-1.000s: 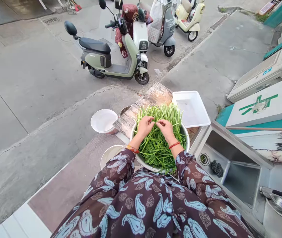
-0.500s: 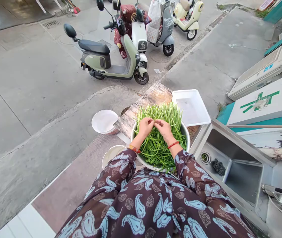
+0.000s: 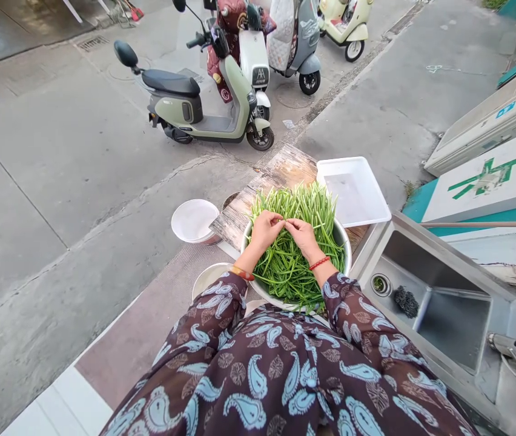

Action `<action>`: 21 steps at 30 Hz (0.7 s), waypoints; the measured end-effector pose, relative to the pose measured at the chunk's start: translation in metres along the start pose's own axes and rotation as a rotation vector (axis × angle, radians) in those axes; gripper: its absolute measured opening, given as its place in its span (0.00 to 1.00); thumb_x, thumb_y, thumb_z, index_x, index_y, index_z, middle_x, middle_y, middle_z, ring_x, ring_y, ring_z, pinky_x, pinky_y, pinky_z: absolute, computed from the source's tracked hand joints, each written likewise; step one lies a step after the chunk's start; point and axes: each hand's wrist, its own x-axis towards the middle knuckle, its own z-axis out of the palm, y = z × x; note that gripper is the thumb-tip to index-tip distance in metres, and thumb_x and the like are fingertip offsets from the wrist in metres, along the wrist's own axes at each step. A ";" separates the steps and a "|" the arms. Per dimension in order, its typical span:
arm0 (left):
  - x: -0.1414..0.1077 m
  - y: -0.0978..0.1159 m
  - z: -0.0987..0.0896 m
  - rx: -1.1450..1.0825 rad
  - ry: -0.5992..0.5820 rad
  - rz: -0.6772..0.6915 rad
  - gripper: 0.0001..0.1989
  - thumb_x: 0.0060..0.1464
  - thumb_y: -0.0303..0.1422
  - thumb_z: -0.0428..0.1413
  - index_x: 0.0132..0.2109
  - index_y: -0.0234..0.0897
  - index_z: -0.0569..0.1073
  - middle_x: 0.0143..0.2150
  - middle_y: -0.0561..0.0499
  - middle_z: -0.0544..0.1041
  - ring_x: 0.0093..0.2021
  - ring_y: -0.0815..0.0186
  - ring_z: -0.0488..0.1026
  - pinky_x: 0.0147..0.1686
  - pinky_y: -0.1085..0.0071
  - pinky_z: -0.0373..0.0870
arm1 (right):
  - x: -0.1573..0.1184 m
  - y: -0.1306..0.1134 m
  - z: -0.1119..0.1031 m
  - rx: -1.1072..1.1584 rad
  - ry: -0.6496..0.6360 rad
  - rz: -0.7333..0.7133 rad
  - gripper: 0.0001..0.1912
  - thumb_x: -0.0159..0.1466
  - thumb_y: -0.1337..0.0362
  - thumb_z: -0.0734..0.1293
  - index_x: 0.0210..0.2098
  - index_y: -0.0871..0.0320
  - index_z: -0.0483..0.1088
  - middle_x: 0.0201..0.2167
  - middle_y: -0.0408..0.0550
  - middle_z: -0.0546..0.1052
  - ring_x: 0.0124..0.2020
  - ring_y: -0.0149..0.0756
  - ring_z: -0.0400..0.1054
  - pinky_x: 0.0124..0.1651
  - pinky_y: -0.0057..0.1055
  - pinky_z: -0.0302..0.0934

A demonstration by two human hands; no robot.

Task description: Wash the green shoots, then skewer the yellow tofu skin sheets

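A round metal basin [image 3: 347,254] is heaped with long thin green vegetable stalks [image 3: 285,278] that look like garlic chives, their paler ends pointing away from me. Over the middle of the heap, my left hand [image 3: 267,229] and my right hand [image 3: 302,235] meet almost fingertip to fingertip. Both are closed in a pinch on what appears to be a thin green stalk, mostly hidden by the fingers. A red bead bracelet circles my right wrist, and an orange-yellow band is on my left.
Wooden boards [image 3: 285,166] lie behind the basin. A white plastic tray [image 3: 358,194] stands right of it, bowls [image 3: 194,221] stand left. A steel sink [image 3: 455,327] with a dark scrubber [image 3: 406,301] is at right. Scooters [image 3: 212,109] are parked ahead.
The view has shifted slightly. My hands stay together over the stalks, with only small finger movements. More of a person's shoe shows at the far left edge.
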 end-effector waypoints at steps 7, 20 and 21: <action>0.001 0.004 0.001 0.041 -0.044 0.066 0.05 0.52 0.26 0.60 0.29 0.37 0.76 0.29 0.53 0.70 0.31 0.67 0.68 0.33 0.69 0.63 | -0.001 0.000 -0.001 -0.044 -0.028 -0.032 0.15 0.57 0.52 0.72 0.35 0.57 0.81 0.35 0.49 0.83 0.37 0.41 0.74 0.48 0.40 0.68; 0.005 -0.021 -0.103 0.009 0.151 -0.121 0.11 0.57 0.39 0.54 0.31 0.38 0.72 0.26 0.52 0.68 0.28 0.65 0.65 0.31 0.70 0.62 | -0.006 -0.005 -0.009 -0.048 -0.062 -0.017 0.13 0.58 0.54 0.72 0.36 0.55 0.82 0.40 0.49 0.84 0.44 0.41 0.76 0.53 0.41 0.68; 0.004 -0.029 -0.122 0.132 0.135 -0.180 0.13 0.58 0.40 0.52 0.30 0.38 0.72 0.25 0.51 0.67 0.28 0.64 0.65 0.31 0.68 0.63 | -0.005 -0.005 -0.009 -0.050 -0.063 -0.014 0.13 0.58 0.54 0.72 0.36 0.55 0.82 0.40 0.49 0.84 0.44 0.41 0.76 0.53 0.41 0.69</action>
